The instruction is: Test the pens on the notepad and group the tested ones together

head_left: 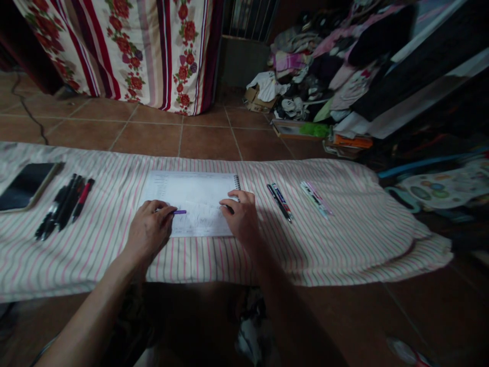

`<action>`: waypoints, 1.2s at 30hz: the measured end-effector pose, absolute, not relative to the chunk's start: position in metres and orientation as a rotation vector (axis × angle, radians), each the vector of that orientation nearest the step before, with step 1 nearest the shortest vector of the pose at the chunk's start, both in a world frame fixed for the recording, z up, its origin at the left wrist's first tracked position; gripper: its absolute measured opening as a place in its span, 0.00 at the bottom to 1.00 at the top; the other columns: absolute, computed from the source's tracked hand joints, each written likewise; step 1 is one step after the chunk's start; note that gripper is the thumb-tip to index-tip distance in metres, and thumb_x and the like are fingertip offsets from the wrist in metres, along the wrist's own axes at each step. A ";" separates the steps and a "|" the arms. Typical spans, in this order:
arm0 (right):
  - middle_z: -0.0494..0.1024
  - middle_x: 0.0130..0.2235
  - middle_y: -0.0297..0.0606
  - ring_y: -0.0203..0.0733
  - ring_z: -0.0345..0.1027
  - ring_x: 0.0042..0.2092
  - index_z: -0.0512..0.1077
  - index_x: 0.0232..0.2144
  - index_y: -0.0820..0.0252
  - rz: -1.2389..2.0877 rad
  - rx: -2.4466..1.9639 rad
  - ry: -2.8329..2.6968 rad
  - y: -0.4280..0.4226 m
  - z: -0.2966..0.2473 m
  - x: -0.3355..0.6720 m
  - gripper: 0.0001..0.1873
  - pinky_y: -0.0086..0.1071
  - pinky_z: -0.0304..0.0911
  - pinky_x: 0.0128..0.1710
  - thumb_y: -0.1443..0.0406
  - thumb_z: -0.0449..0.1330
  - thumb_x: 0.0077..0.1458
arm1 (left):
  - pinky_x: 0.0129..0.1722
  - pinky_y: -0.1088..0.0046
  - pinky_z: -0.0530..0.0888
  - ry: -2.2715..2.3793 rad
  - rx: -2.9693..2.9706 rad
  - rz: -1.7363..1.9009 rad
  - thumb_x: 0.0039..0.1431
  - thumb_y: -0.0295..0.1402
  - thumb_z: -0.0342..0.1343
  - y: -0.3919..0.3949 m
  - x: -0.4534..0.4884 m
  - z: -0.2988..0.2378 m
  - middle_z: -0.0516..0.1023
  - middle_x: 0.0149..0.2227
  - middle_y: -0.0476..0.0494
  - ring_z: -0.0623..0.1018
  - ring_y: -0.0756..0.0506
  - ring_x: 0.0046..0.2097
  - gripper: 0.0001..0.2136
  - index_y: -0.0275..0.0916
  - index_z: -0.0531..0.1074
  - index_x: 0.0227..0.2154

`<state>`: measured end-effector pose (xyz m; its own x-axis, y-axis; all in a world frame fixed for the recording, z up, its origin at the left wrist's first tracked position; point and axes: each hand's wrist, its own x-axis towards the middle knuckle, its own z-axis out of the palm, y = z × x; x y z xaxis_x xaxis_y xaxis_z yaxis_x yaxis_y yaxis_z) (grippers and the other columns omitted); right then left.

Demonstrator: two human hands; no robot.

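A spiral notebook (193, 196) lies open on a pink-striped cloth (344, 234) spread over the tiled floor. My left hand (150, 230) rests on the notebook's lower left corner, its fingers closed around a purple pen (179, 212) whose tip points right across the page. My right hand (241, 216) lies on the notebook's right edge, fingers curled and pressing the page down, a dark object partly under the fingertips.
Several black and red pens (63, 204) and a dark phone (26, 185) lie at the left of the cloth. Two pens (280, 202) and pale pens (315, 199) lie at the right. A floral curtain (126, 51) and a clothes pile (324, 66) stand behind.
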<state>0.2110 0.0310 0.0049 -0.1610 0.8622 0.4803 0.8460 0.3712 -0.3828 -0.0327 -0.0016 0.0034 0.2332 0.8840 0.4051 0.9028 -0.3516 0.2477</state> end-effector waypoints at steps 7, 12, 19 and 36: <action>0.73 0.39 0.42 0.48 0.59 0.44 0.79 0.33 0.55 0.064 -1.557 -2.035 0.031 0.004 0.202 0.07 0.41 0.59 0.45 0.66 0.61 0.52 | 0.40 0.61 0.72 -1.791 -2.439 -0.771 0.60 0.32 0.49 -0.001 -0.033 0.005 0.75 0.36 0.38 0.71 0.40 0.39 0.13 0.34 0.77 0.39; 0.73 0.38 0.42 0.47 0.60 0.44 0.79 0.33 0.56 0.063 -1.626 -2.048 0.030 0.007 0.197 0.07 0.40 0.58 0.44 0.67 0.61 0.52 | 0.40 0.61 0.72 -1.789 -2.444 -0.768 0.59 0.32 0.49 -0.002 -0.033 0.004 0.75 0.36 0.38 0.71 0.40 0.39 0.13 0.35 0.77 0.39; 0.73 0.36 0.41 0.46 0.60 0.43 0.78 0.31 0.56 0.070 -1.633 -2.068 0.030 0.007 0.193 0.05 0.39 0.57 0.43 0.66 0.61 0.52 | 0.41 0.61 0.72 -1.812 -2.442 -0.802 0.59 0.32 0.48 -0.002 -0.033 0.004 0.75 0.37 0.39 0.71 0.40 0.40 0.13 0.37 0.77 0.39; 0.75 0.35 0.40 0.46 0.61 0.41 0.74 0.30 0.57 0.025 -1.595 -2.061 0.029 0.011 0.191 0.06 0.38 0.55 0.42 0.67 0.57 0.55 | 0.40 0.62 0.72 -1.819 -2.441 -0.822 0.59 0.31 0.50 -0.002 -0.032 0.004 0.75 0.37 0.39 0.71 0.41 0.40 0.11 0.37 0.76 0.38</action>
